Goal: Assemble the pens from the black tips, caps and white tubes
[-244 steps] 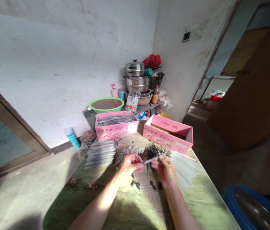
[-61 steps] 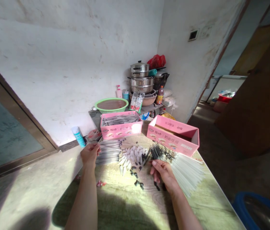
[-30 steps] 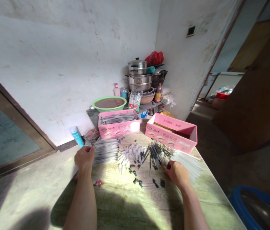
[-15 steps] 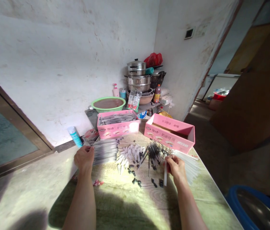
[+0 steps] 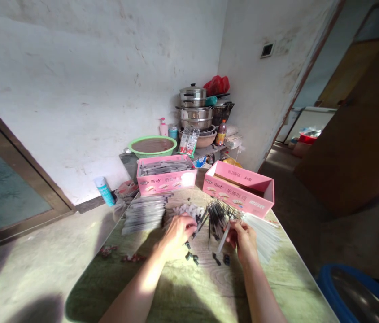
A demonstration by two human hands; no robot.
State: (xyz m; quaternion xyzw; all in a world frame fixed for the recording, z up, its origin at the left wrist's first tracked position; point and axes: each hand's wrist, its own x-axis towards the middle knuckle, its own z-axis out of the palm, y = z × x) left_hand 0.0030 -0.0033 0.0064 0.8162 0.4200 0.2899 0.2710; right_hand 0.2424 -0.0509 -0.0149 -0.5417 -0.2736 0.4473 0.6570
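My right hand's (image 5: 243, 237) grip pinches a pale tube (image 5: 223, 239), slanting over the desk (image 5: 189, 291); my left hand (image 5: 179, 231) curls narrowly by the white tips (image 5: 189, 209), contents hidden.

On the wood-grained surface (image 5: 293, 282), pale tubes (image 5: 265, 237) lie right of the black rods (image 5: 216, 214), white tips (image 5: 189, 209) left, pink boxes (image 5: 238, 192) behind.

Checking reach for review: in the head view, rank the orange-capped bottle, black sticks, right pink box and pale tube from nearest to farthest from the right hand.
From the right hand:
1. Pale tube: in its grip.
2. Black sticks: just left.
3. Right pink box: behind the sticks.
4. Orange-capped bottle: farthest back.
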